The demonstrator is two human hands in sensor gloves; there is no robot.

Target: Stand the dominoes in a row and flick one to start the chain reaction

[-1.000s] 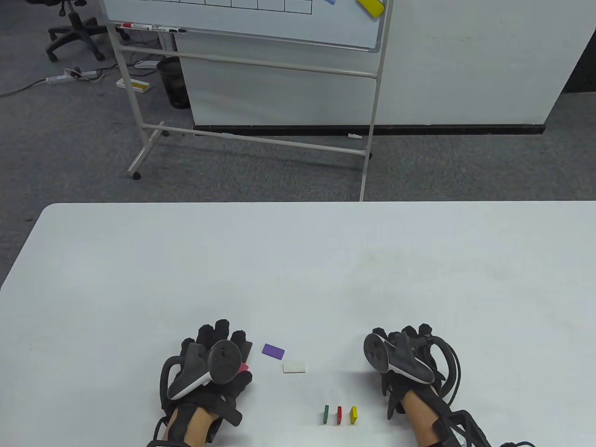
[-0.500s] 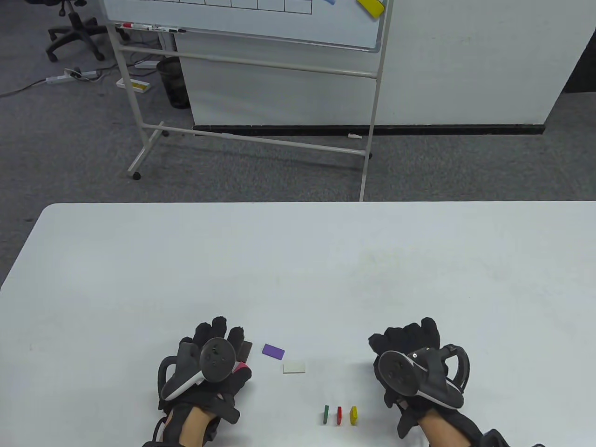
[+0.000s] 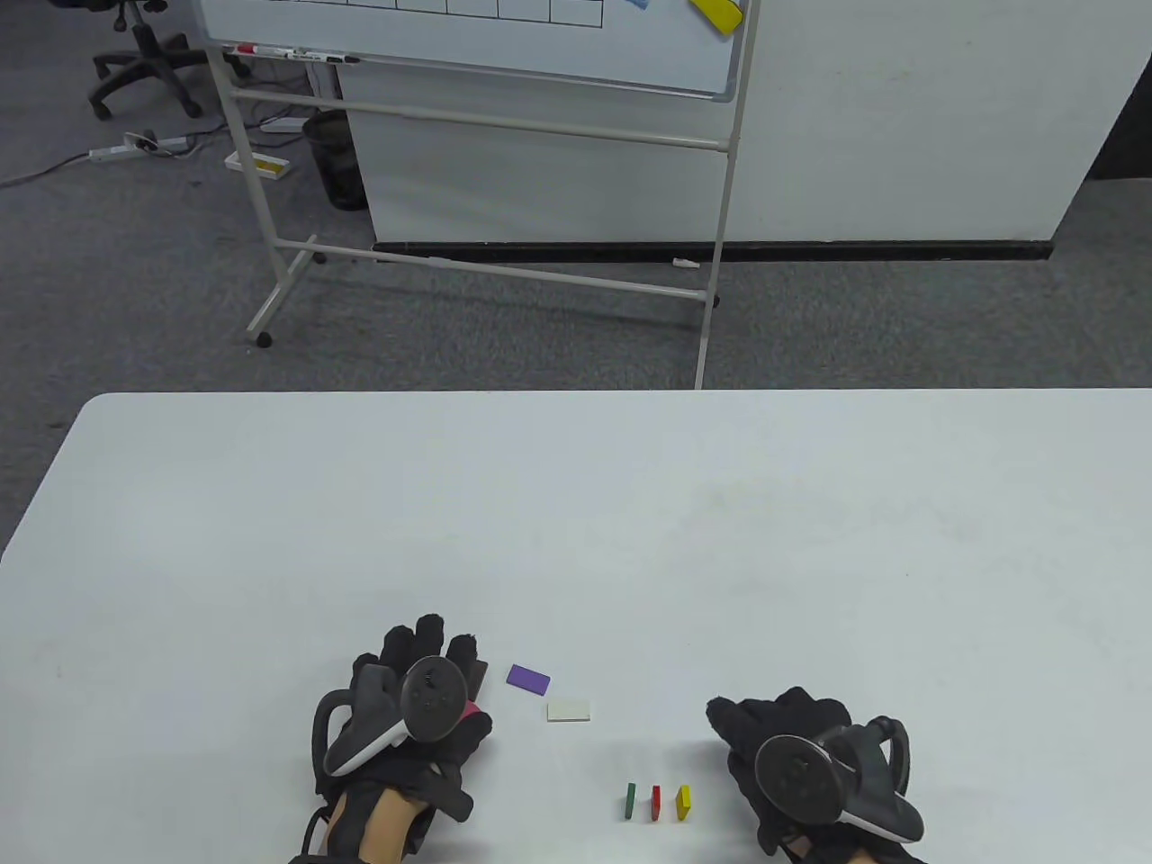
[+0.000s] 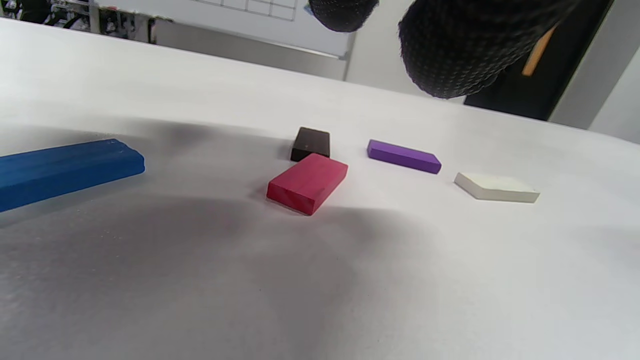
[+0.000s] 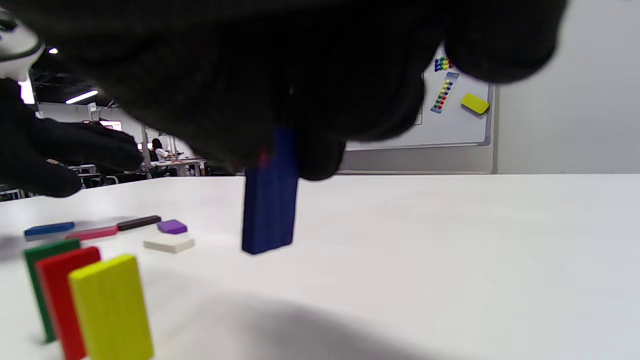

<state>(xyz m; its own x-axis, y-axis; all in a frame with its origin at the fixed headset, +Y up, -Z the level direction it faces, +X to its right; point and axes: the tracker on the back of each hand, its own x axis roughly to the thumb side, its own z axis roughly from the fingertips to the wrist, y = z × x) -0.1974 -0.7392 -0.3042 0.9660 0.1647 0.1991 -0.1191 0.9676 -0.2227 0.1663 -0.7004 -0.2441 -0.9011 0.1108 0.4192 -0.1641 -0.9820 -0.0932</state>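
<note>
Green (image 3: pixel 630 801), red (image 3: pixel 656 803) and yellow (image 3: pixel 683 802) dominoes stand upright in a short row near the front edge. My right hand (image 3: pixel 756 724), just right of the row, pinches a dark blue domino (image 5: pixel 270 210) upright by its top; whether its bottom touches the table I cannot tell. My left hand (image 3: pixel 441 666) hovers with relaxed fingers (image 4: pixel 450 50) over flat dominoes and holds nothing. Under it lie a blue one (image 4: pixel 65 170), a pink-red one (image 4: pixel 307 182) and a dark brown one (image 4: pixel 311 143). Purple (image 3: pixel 528 679) and white (image 3: pixel 569 710) dominoes lie flat to its right.
The white table (image 3: pixel 576 504) stretches far beyond the hands. Behind it on the carpet stands a whiteboard on a frame (image 3: pixel 504 135), with an office chair (image 3: pixel 144 63) at the far left.
My right hand has drawn back toward the front edge and turned, ending close to the yellow domino. The left hand has only shifted slightly in place.
</note>
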